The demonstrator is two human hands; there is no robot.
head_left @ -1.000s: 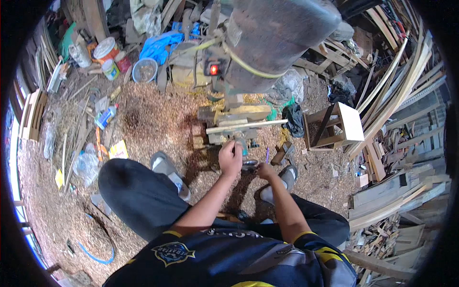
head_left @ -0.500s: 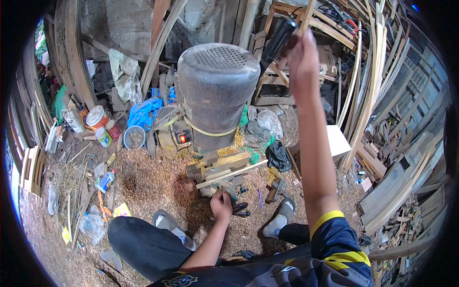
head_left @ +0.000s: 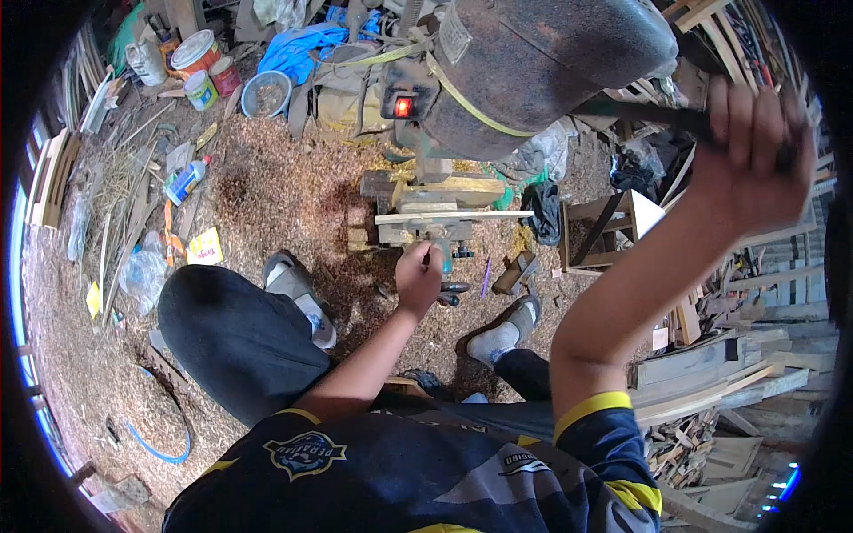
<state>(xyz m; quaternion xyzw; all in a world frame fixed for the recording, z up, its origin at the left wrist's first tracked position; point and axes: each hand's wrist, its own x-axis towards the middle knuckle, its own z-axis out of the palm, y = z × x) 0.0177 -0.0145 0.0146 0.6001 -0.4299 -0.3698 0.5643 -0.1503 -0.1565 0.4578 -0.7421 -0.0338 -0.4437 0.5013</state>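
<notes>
Shavings (head_left: 275, 173) over floor (head_left: 93, 338), planks (head_left: 684, 366) alongside; right hand (head_left: 753, 173) grips dark bar (head_left: 640, 114), left hand (head_left: 418, 282) lower (grip unclear).

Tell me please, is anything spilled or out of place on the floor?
Yes: wood shavings lie strewn widely, loose rather than collected. At left, the blue-and-white bottle seems to lie on its side, unlike the upright green-labelled can nearby.
</notes>
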